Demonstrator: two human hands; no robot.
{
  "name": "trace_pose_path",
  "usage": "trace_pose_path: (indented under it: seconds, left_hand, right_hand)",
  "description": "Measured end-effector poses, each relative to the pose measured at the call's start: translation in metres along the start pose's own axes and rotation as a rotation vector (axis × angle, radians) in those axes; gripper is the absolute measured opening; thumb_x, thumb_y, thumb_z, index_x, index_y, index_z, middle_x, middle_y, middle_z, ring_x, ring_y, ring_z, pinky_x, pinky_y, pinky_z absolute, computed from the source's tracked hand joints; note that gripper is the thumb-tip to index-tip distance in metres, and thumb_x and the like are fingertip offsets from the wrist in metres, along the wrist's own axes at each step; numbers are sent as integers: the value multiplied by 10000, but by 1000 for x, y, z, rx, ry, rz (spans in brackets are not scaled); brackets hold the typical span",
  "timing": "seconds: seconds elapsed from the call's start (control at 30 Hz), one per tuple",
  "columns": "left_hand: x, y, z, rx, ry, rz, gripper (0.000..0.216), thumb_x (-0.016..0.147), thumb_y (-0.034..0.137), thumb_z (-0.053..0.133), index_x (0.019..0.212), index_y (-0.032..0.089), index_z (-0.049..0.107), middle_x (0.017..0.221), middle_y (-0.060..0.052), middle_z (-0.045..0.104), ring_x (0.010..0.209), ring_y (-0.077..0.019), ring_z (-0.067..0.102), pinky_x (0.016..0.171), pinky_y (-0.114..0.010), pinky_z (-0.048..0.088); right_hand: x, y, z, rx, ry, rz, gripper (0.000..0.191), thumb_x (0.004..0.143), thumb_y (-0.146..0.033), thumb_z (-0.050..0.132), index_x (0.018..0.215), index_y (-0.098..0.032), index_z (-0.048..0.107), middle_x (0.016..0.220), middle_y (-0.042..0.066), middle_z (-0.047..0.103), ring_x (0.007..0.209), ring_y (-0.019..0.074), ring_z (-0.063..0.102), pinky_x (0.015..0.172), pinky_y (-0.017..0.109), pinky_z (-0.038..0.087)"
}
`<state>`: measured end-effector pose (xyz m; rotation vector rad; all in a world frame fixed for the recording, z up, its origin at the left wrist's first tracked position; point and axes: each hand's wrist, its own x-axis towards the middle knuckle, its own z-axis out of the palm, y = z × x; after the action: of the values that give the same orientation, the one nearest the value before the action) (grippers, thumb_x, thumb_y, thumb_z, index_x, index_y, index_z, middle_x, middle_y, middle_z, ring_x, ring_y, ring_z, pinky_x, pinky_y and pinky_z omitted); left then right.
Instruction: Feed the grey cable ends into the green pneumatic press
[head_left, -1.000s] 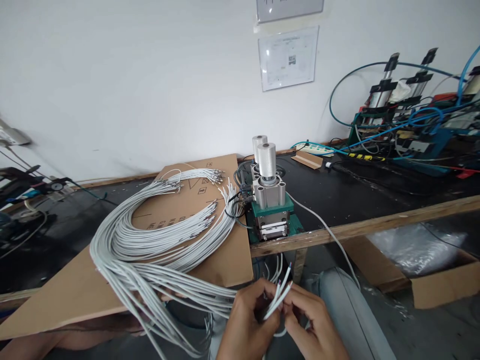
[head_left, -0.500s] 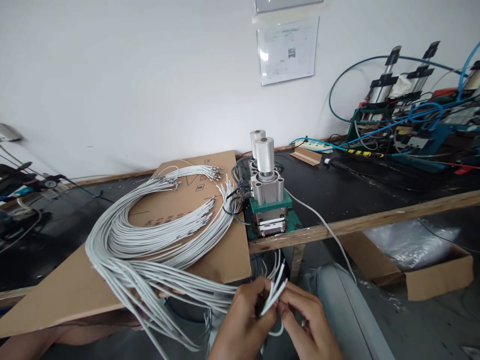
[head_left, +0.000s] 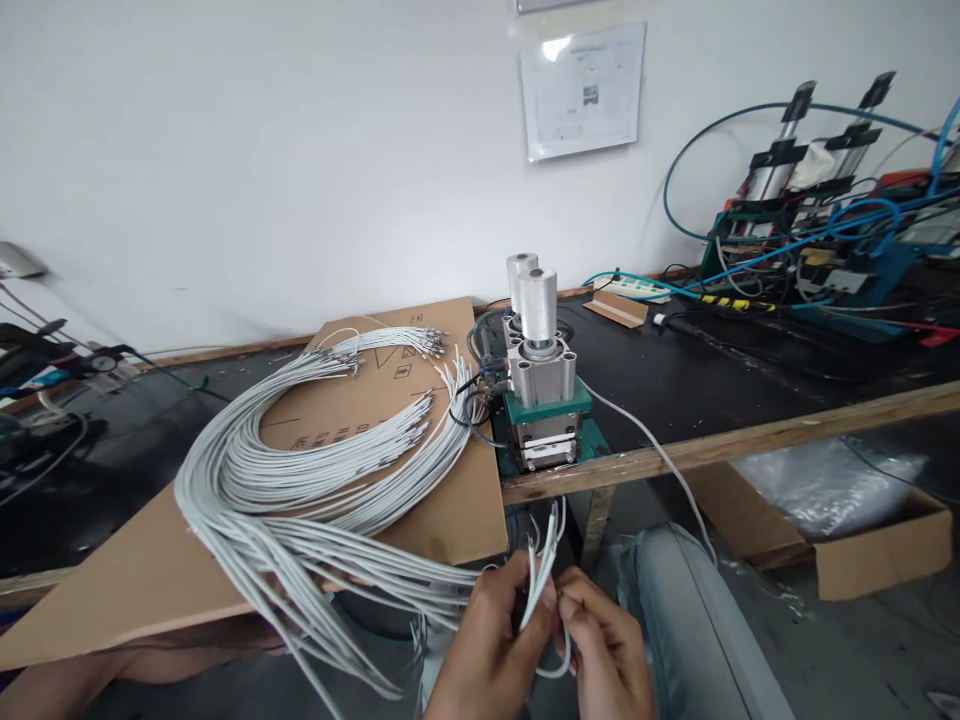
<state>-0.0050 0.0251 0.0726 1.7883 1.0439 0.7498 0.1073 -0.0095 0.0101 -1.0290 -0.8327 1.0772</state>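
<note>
My left hand [head_left: 491, 630] is closed round a few white cables [head_left: 540, 575], whose cut ends stick up above the thumb with small dark or coloured tips. Close beside it, my right hand [head_left: 611, 640] has thumb and fingers pinched together on a white cable that loops below the two hands; its exact grip is partly hidden. A large bundle of white cables [head_left: 247, 480] lies curved on a flat cardboard sheet [head_left: 450, 520], and part of it hangs over the front edge towards my left hand.
A small pneumatic machine [head_left: 540, 380] with two knurled cylinders stands at the edge of the black bench [head_left: 675, 380]. Other machines [head_left: 795, 200] with blue hoses are at the right. Below sits an open carton [head_left: 885, 550] holding clear plastic. A paper sheet [head_left: 583, 95] hangs on the wall.
The cable ends in my left hand now point more upright. My right hand has shifted slightly left and down, its fingers closer together. The view has moved a little.
</note>
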Motion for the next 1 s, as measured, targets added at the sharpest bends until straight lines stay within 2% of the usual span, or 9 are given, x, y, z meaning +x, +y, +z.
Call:
trace_pose_path:
  seconds: [0.2,0.33,0.57,0.73,0.9,1.0]
  left_hand:
    - [1,-6,2,39,21,-28,339,1031,441,432,818,195,527,740,16,558,710,-148,513,673,-233,360]
    - [5,-4,3,-93,2,-10,353,1026,461,439,798,199,505,700,30,538,665,-135,516,645,-225,370]
    - [3,-6,4,-193,-2,-8,317,1013,457,480,840,195,523,703,33,550,656,-125,530,643,-208,387]
    - [4,-7,3,-180,30,-3,226,979,370,507,834,197,520,706,42,523,642,-119,504,612,-200,367]
    - [5,-8,5,-77,49,-8,111,886,201,538,781,203,504,654,69,494,596,-103,441,578,-198,315]
    - [4,-8,5,-39,64,-7,94,841,155,543,771,205,506,648,75,486,600,-100,432,583,-194,315]
  right_hand:
    - [0,-3,3,-44,48,22,417,918,-428,557,579,-199,479,596,-45,367,536,110,294,468,231,238]
    - [2,-6,3,-39,54,41,417,922,-435,551,585,-202,471,595,-51,364,517,104,292,459,229,226]
    - [2,-5,-1,-144,32,-143,421,970,-391,500,596,-200,490,613,-42,407,546,120,331,503,252,254]
    - [4,-6,-6,-198,-56,-214,404,990,-344,479,615,-201,527,618,-34,441,534,122,364,485,242,278]
    - [2,-7,-2,-162,17,-151,381,966,-362,504,625,-198,547,632,-27,455,531,118,329,462,246,242]
    - [1,-8,1,-121,27,-105,391,948,-381,519,604,-195,526,647,-20,472,545,118,329,466,247,238]
